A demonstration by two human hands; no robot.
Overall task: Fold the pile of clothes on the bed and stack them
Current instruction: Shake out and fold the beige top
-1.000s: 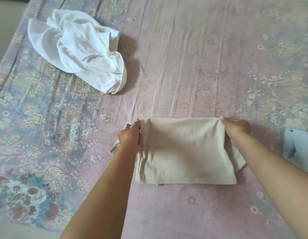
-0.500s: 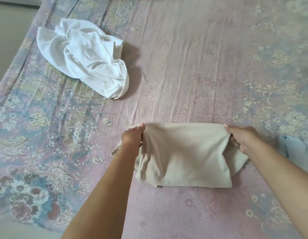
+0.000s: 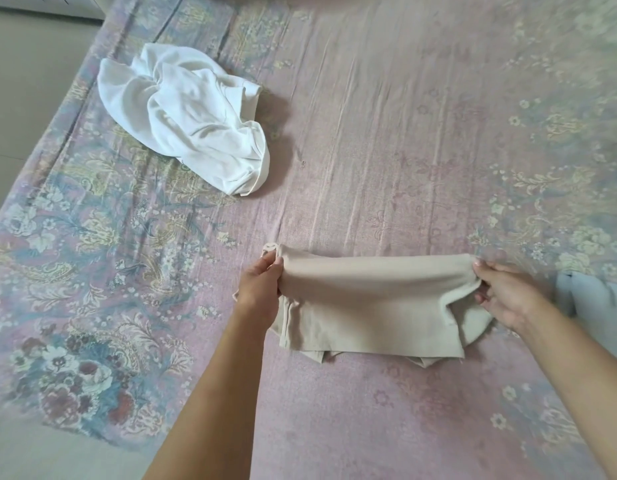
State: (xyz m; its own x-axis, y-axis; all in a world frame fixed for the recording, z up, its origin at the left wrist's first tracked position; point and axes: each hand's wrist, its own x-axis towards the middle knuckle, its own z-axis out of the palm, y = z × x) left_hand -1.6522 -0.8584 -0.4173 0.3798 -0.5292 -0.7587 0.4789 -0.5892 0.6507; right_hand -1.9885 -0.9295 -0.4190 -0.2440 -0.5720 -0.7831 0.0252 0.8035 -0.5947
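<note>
On the bed [image 3: 386,133], near the close edge: a beige garment [image 3: 366,306], partly folded, far edge lifted off the sheet and stretched between two hands. Left hand [image 3: 260,284] pinching the left end of that raised fold, fingers curled round the cloth, grip clamped tight on it. Right hand [image 3: 501,292] same deal on the right end, thumb on top, fingers tucked under the bunched fabric. Near edge of the garment lying flat on the sheet, a few layers peeking out unevenly along the bottom. Further up and left, well apart from all this: a white garment [image 3: 189,123], crumpled in a heap, not folded. Off at the right edge, just beside the right wrist, a bit of pale blue cloth [image 3: 591,306], mostly cut off, can't tell what exactly. Pink floral sheet under everything, pretty wrinkly.
</note>
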